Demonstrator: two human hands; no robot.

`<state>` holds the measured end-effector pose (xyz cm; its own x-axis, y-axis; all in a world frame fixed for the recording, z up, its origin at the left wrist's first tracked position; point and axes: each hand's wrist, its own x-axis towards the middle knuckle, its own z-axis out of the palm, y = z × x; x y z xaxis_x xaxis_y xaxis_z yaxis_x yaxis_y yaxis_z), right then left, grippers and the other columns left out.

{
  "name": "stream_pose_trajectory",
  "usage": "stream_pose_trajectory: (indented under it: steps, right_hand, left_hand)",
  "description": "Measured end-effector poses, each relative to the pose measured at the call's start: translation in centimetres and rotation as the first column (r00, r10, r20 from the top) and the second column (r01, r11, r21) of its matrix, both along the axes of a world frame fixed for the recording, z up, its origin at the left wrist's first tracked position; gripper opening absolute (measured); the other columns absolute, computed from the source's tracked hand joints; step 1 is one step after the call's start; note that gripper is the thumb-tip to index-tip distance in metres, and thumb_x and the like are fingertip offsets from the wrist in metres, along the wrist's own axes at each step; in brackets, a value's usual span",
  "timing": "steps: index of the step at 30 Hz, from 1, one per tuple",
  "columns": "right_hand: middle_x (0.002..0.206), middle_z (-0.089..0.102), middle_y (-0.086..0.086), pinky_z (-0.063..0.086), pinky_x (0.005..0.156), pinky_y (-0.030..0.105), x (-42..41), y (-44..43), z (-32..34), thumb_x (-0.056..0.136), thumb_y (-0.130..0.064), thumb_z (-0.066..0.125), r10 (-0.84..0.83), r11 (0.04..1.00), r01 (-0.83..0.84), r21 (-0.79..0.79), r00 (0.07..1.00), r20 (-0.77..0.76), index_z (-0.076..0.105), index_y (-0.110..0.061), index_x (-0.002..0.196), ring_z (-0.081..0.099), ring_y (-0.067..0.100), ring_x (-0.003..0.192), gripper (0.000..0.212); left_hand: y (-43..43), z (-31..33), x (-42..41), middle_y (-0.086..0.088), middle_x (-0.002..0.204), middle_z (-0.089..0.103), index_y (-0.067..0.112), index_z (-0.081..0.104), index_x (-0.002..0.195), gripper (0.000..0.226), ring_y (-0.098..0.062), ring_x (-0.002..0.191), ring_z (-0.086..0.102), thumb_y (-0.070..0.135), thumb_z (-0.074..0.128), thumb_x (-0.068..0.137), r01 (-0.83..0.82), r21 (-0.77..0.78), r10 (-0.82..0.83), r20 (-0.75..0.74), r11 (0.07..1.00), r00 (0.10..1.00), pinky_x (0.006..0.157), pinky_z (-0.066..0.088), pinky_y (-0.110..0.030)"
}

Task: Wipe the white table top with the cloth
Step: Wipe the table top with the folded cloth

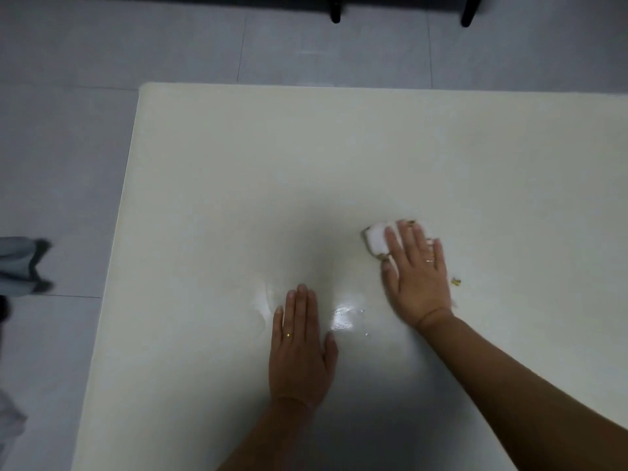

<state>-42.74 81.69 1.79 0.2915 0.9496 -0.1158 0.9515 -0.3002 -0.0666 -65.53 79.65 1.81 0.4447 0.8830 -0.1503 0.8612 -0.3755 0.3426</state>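
Cloth (375, 240) sits mid-surface (238, 164), pressed under the right hand (416, 270) with its straight, close-set fingers (392, 241) — the wet smear (343, 317) lies nearer and leftward, beside the flat, fingers-together left hand (300, 348).

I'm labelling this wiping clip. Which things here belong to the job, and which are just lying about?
Part of the job: white table top, cloth pressed under the right hand, left hand flat on it, wet patch, yellowish scrap.
Just about: tiled floor, dark furniture legs, blurred grey shape at the left edge.
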Motion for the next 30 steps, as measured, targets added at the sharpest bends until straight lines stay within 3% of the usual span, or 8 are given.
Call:
stream_pose_trajectory:
  steps: [4,7,11,18,20,26,28,30]
  right_hand:
    - [0.157,0.019,0.011,0.002,0.114,0.048,-5.8,0.2,-0.1,0.092,-0.040,0.023,-0.384,0.920,0.387,0.053,0.921,-0.069,0.024,-0.016,0.149,0.013,0.030,0.145,0.062]
    - [0.155,0.024,0.012,0.009,0.114,0.051,-11.2,-1.5,0.1,0.093,-0.039,0.028,-0.114,0.993,0.116,0.019,0.991,-0.065,0.024,-0.016,0.149,0.014,0.030,0.144,0.061]
    - [0.155,0.028,0.006,0.016,0.113,0.050,-6.8,-3.6,-0.2,0.094,-0.040,0.028,0.192,0.981,-0.191,0.026,0.981,-0.017,0.029,-0.020,0.148,0.022,0.026,0.143,0.057]
    - [0.159,0.013,0.007,-0.003,0.115,0.045,-6.0,-4.4,0.0,0.092,-0.041,0.016,-0.424,0.905,0.425,0.008,0.903,-0.064,0.018,-0.018,0.151,0.008,0.027,0.146,0.062]
    - [0.156,0.021,0.012,0.005,0.114,0.050,-9.5,-4.5,0.2,0.093,-0.041,0.023,-0.375,0.926,0.377,0.022,0.925,-0.068,0.025,-0.014,0.149,0.015,0.032,0.144,0.062]
    - [0.156,0.023,0.006,0.015,0.114,0.050,-9.5,-8.6,-0.2,0.094,-0.040,0.032,0.199,0.980,-0.198,0.014,0.980,-0.027,0.026,-0.020,0.149,0.016,0.026,0.145,0.058]
    - [0.157,0.019,0.004,0.011,0.116,0.048,-6.4,-9.1,-0.3,0.095,-0.040,0.027,0.145,0.989,-0.145,-0.029,0.989,0.016,0.023,-0.022,0.150,0.013,0.023,0.146,0.058]
    - [0.159,0.015,0.003,0.003,0.117,0.045,-4.7,-9.4,-0.2,0.094,-0.040,0.021,-0.097,0.995,0.097,-0.031,0.995,-0.003,0.019,-0.022,0.151,0.007,0.021,0.146,0.059]
  left_hand:
    - [-0.1,-0.1,0.1,-0.013,0.158,0.025,0.003,0.028,0.149,0.067,-0.026,0.147,0.019,0.036,0.037,0.091,-0.003,0.003,0.003,-0.016,1.000,1.000,0.120,0.013,-0.041]
    - [0.0,-0.1,0.0,-0.017,0.154,0.031,0.001,0.029,0.148,0.068,-0.028,0.145,0.023,0.034,0.037,0.088,0.021,0.016,-0.021,-0.019,1.000,1.000,0.118,0.015,-0.042]
    - [0.0,0.0,-0.1,-0.017,0.154,0.030,-0.001,0.033,0.146,0.066,-0.028,0.145,0.022,0.029,0.037,0.087,0.011,0.026,-0.011,0.004,1.000,1.000,0.119,0.013,-0.042]
    - [-0.7,0.6,-0.5,-0.018,0.155,0.028,-0.002,0.032,0.146,0.066,-0.029,0.146,0.020,0.027,0.036,0.087,-0.005,0.024,0.004,0.040,1.000,0.999,0.120,0.011,-0.043]
    - [-2.9,0.7,-1.5,-0.018,0.154,0.030,-0.002,0.034,0.145,0.064,-0.029,0.145,0.023,0.026,0.037,0.088,-0.004,0.039,0.002,0.042,0.999,0.999,0.119,0.015,-0.044]
    - [-9.3,0.1,-4.2,-0.014,0.155,0.029,0.000,0.034,0.145,0.063,-0.028,0.144,0.026,0.029,0.038,0.089,0.016,-0.012,-0.016,0.005,1.000,1.000,0.117,0.019,-0.044]
    - [-9.3,0.1,-4.3,-0.014,0.156,0.027,0.001,0.031,0.147,0.067,-0.027,0.145,0.024,0.031,0.040,0.088,0.017,-0.013,-0.017,-0.003,1.000,1.000,0.118,0.017,-0.043]
    - [-9.2,0.2,-4.1,-0.013,0.157,0.027,0.002,0.030,0.148,0.068,-0.026,0.146,0.021,0.032,0.040,0.088,0.018,-0.006,-0.018,-0.006,1.000,1.000,0.118,0.017,-0.044]
